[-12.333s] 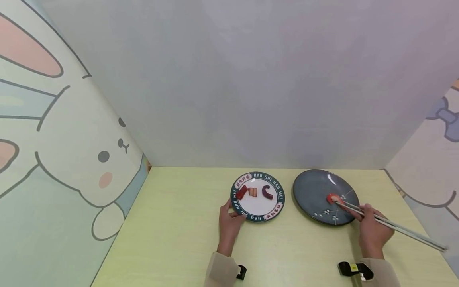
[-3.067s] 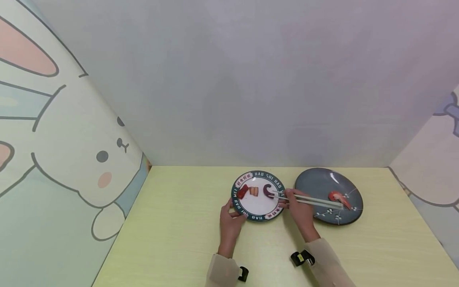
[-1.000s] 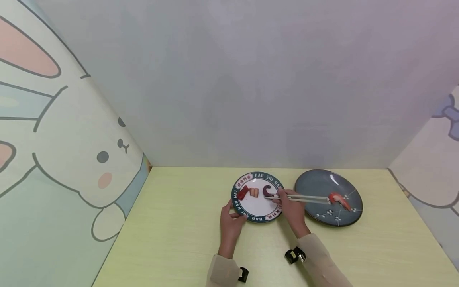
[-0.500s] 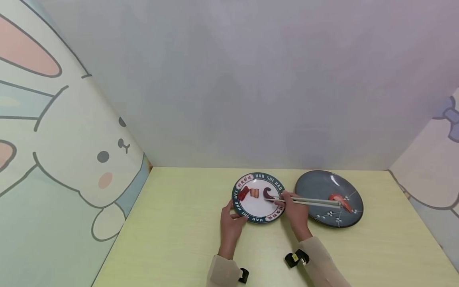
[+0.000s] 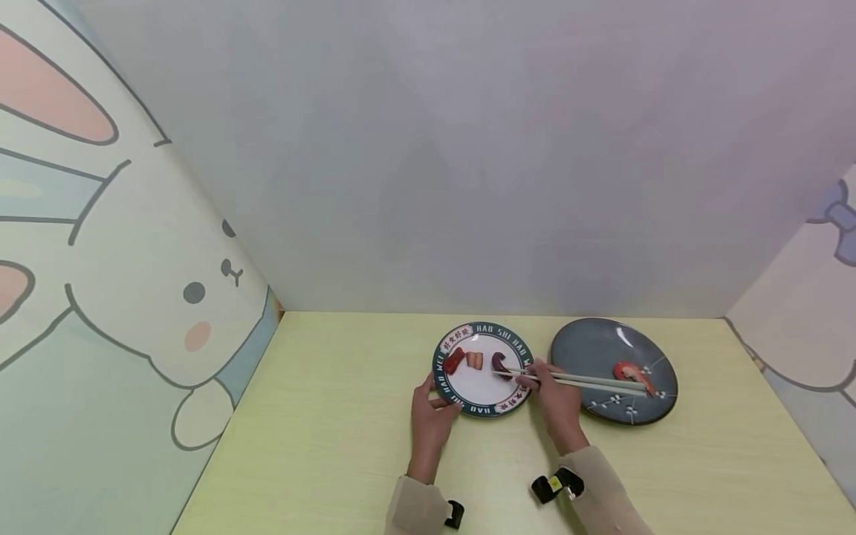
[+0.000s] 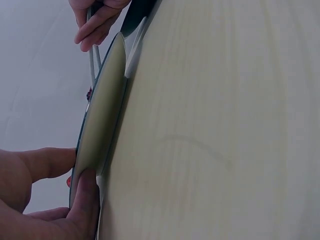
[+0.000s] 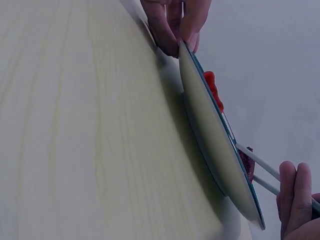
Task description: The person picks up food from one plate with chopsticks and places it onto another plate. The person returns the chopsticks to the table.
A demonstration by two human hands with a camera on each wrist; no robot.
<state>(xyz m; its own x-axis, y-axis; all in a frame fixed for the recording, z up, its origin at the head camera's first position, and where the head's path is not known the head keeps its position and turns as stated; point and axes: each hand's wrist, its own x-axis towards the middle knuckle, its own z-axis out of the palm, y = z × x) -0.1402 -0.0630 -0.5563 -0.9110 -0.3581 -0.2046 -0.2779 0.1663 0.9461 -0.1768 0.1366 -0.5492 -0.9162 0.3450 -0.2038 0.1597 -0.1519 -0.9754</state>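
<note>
My left hand point(image 5: 430, 416) grips the near-left rim of a white plate point(image 5: 478, 386) with a green lettered border, thumb above and fingers beneath in the left wrist view. On this plate lie a dark red piece point(image 5: 454, 361), a small striped pork-belly-like piece point(image 5: 474, 360) and a curled purple tentacle piece point(image 5: 498, 362). My right hand point(image 5: 560, 405), by the plate's right rim, holds a pair of pale chopsticks point(image 5: 595, 382). Their tips are at the tentacle piece, one on either side of it in the right wrist view point(image 7: 247, 162).
A dark grey plate point(image 5: 588, 353) with white blossoms stands to the right, partly behind the right hand and chopsticks. A red shrimp point(image 5: 625, 369) lies on it. The pale wooden table point(image 5: 334, 416) meets a grey back wall and cartoon-printed side walls.
Earlier the chopsticks were at the shrimp on the dark plate; now they are at the tentacle piece. Over the last second the right hand shifted slightly right. The left hand stays put.
</note>
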